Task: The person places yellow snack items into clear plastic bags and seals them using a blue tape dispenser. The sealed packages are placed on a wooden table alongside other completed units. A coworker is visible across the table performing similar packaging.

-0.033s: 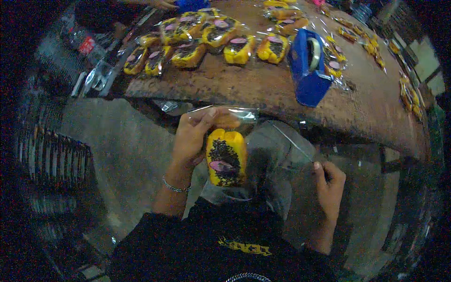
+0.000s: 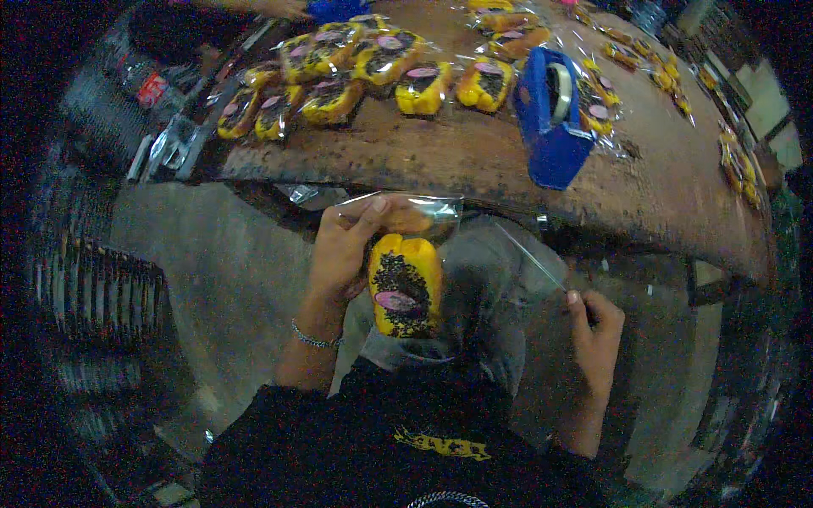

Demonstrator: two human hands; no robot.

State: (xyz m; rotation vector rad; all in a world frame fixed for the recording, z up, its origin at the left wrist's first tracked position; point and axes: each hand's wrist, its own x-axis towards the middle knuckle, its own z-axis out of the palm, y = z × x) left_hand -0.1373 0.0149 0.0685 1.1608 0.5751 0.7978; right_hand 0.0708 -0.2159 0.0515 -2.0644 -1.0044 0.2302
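In front of my body hangs a yellow bread roll [image 2: 408,279] topped with dark sprinkles and a pink oval label, inside a clear plastic bag [image 2: 440,208]. My left hand [image 2: 347,241] is closed on the bag's upper left part, thumb on top, with the roll just right of its fingers. Further right, my right hand [image 2: 595,322] pinches the end of a thin, clear plastic edge [image 2: 532,254] that slants up toward the bag. Whether this edge belongs to the same bag, I cannot tell.
Ahead is a worn wooden table [image 2: 381,157] with several bagged rolls [image 2: 421,89]. A blue tape dispenser [image 2: 552,127] stands near its front edge. A bottle with a red label [image 2: 151,89] is at the far left. Another person's hand [image 2: 284,8] shows at the top.
The table and the things on it sit slightly further left in the picture. Both hands keep their grip, and the roll hangs in nearly the same place.
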